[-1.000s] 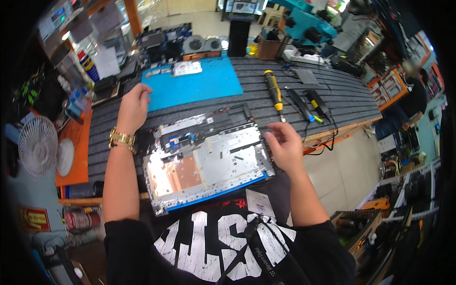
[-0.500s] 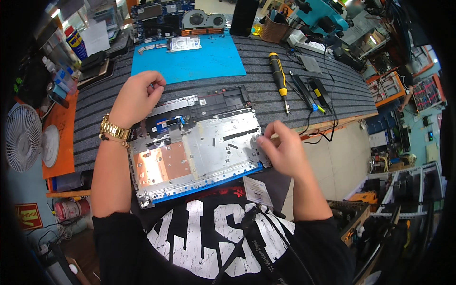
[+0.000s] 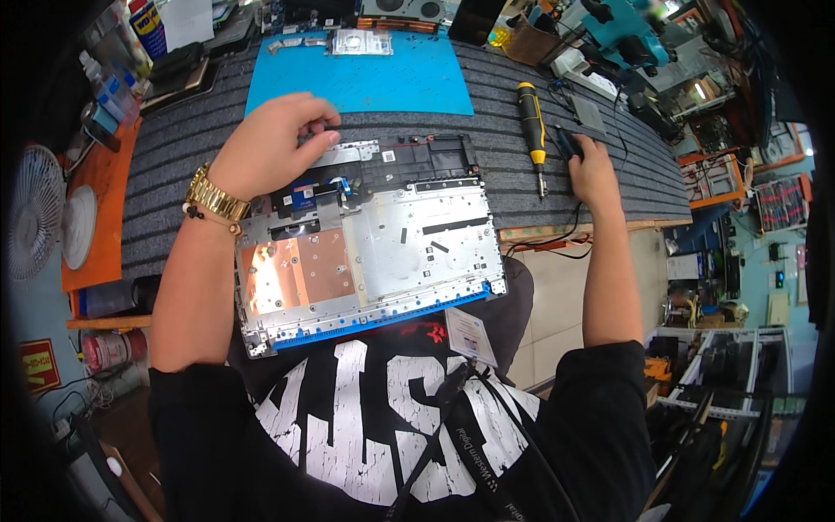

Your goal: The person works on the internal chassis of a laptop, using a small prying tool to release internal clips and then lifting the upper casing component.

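Observation:
A silver laptop chassis [image 3: 417, 248], with a copper-coloured area at its left and a blue strip along its near edge, lies in front of me. Above its far left part is my left hand [image 3: 274, 148], fingers loosely curled and thumb apart from them, nothing visible in it. A light metal strip [image 3: 352, 153] on the chassis shows just under that thumb. To the right, my right hand [image 3: 597, 174] is down on the bench, its fingers closed around a slim black tool [image 3: 567, 142] that they mostly cover. Left of this hand lies a yellow-and-black screwdriver [image 3: 531, 126].
A blue mat [image 3: 365, 83] with a silver drive [image 3: 361, 42] on it lies beyond the chassis. The ribbed grey bench top [image 3: 187, 187] surrounds both. A teal microscope [image 3: 622, 35] stands at the far right, a white fan [image 3: 36, 213] at the left. A black cable [image 3: 557, 239] hangs over the bench edge.
My right hand has left the chassis's right edge and moved right and away from me, onto the tools beside the screwdriver. My left hand stays over the chassis's far left part.

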### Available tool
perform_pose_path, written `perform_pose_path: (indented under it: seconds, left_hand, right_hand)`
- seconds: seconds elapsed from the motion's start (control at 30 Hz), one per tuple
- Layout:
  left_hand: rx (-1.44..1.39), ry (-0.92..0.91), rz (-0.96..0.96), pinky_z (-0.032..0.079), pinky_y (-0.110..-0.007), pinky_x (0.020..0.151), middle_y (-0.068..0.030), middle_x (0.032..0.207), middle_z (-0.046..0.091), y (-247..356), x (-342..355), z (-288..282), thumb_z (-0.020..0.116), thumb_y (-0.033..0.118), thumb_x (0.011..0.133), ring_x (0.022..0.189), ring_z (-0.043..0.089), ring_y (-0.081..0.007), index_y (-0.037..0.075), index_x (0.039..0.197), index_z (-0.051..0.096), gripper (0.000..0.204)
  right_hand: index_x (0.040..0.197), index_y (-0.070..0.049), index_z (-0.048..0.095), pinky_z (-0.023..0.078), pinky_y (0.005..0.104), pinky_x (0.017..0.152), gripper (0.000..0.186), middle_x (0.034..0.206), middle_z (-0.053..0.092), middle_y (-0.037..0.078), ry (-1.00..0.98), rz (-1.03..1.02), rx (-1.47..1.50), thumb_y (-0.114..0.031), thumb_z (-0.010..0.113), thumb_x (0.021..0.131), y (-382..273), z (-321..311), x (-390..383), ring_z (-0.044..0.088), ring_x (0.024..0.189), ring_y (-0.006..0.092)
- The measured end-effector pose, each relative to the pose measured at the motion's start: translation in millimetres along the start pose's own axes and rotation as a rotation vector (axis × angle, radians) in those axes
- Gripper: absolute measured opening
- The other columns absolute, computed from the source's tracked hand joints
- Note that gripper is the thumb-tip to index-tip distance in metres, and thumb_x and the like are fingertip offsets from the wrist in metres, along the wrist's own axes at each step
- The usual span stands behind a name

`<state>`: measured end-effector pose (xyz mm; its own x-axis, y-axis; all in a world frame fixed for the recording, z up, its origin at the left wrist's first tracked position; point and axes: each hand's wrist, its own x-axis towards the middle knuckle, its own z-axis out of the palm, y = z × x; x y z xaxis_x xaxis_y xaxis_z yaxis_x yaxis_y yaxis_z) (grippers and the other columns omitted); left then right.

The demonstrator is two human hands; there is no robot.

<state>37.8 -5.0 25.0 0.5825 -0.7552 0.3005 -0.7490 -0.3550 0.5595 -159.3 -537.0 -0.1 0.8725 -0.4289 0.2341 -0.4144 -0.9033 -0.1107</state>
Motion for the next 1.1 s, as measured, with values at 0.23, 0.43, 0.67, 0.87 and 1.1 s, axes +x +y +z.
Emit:
perform_pose_path:
  seconds: [0.23, 0.43, 0.67, 0.87, 1.1]
  left_hand:
    - [0.053, -0.035, 0.08, 0.059, -0.045, 0.087, -0.0113, 0.101, 0.073, 0, -3, 11, 0.085, 0.024, 0.105, 0.099, 0.072, -0.0328, 0.006, 0.126, 0.082, 0.027]
    - [0.066, -0.091, 0.025, 0.059, -0.043, 0.085, -0.0101, 0.101, 0.071, -3, -3, 15, 0.087, 0.021, 0.104, 0.095, 0.07, -0.0299, 0.007, 0.126, 0.082, 0.027]
    - [0.069, -0.111, 0.06, 0.06, -0.04, 0.086, -0.0095, 0.106, 0.071, -9, -1, 17, 0.088, 0.017, 0.104, 0.094, 0.071, -0.0259, 0.005, 0.129, 0.082, 0.028]
    - [0.087, -0.058, 0.101, 0.061, -0.042, 0.089, -0.0111, 0.109, 0.073, -11, -4, 18, 0.089, 0.021, 0.104, 0.099, 0.073, -0.0299, 0.005, 0.128, 0.082, 0.029]
    - [0.088, -0.062, 0.094, 0.059, -0.042, 0.088, -0.0103, 0.111, 0.071, -13, -6, 20, 0.088, 0.021, 0.105, 0.1, 0.071, -0.029, 0.007, 0.134, 0.081, 0.033]
  right_hand:
    - [0.166, -0.007, 0.065, 0.053, 0.0342, 0.081, 0.05, 0.112, 0.068, 0.008, 0.058, 0.179, 0.543, -0.017, 0.064, 0.116, -13, -44, -23, 0.065, 0.089, 0.0181]
    - [0.169, -0.007, 0.064, 0.045, 0.0236, 0.071, 0.048, 0.108, 0.061, -0.004, -0.179, -0.002, 0.942, -0.01, 0.063, 0.121, -93, -65, -105, 0.053, 0.083, 0.004]
    - [0.165, 0.001, 0.063, 0.056, 0.0312, 0.086, 0.051, 0.129, 0.073, 0.014, -0.262, -0.298, 0.793, 0.001, 0.065, 0.114, -144, -61, -140, 0.069, 0.098, 0.0209]
    - [0.158, -0.01, 0.073, 0.061, 0.0397, 0.096, 0.052, 0.131, 0.074, 0.018, -0.27, -0.433, 0.708, 0.002, 0.074, 0.108, -169, -61, -144, 0.075, 0.114, 0.0362]
    - [0.155, -0.014, 0.075, 0.063, 0.0479, 0.087, 0.052, 0.131, 0.075, 0.016, -0.334, -0.606, 0.479, 0.0, 0.074, 0.104, -177, -62, -121, 0.078, 0.104, 0.039]
